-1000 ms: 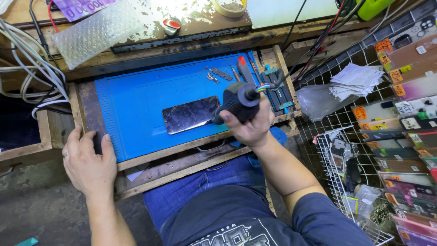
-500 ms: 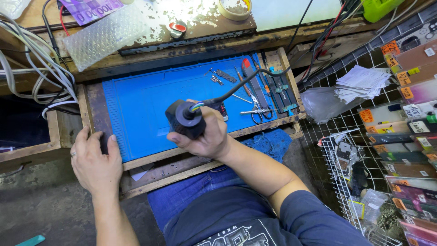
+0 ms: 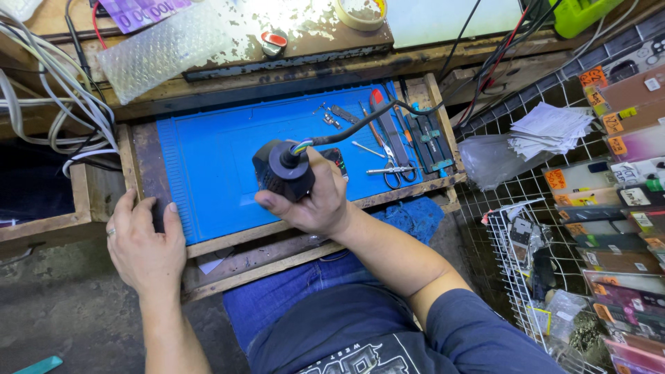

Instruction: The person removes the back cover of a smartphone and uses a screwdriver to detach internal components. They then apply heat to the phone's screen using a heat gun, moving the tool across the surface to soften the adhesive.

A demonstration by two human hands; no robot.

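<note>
My right hand (image 3: 315,201) grips a black cylindrical hot-air tool handle (image 3: 282,170) with a cable running off to the upper right, held over the blue work mat (image 3: 222,152). The tool hides most of the dark phone (image 3: 338,161) lying on the mat; only its right end shows. My left hand (image 3: 143,239) rests flat on the wooden tray's left front corner, fingers apart, touching the mat's edge and holding nothing.
Scissors, tweezers and small tools (image 3: 389,142) lie at the mat's right end. Bubble wrap (image 3: 163,48) and a tape roll (image 3: 360,10) sit on the worn bench behind. Cables (image 3: 48,111) hang left. Wire baskets of packaged parts (image 3: 609,208) crowd the right.
My right hand has carried the hot-air handle leftward from the mat's right side to over the phone, covering it. My left hand has shifted slightly right along the tray's front corner.
</note>
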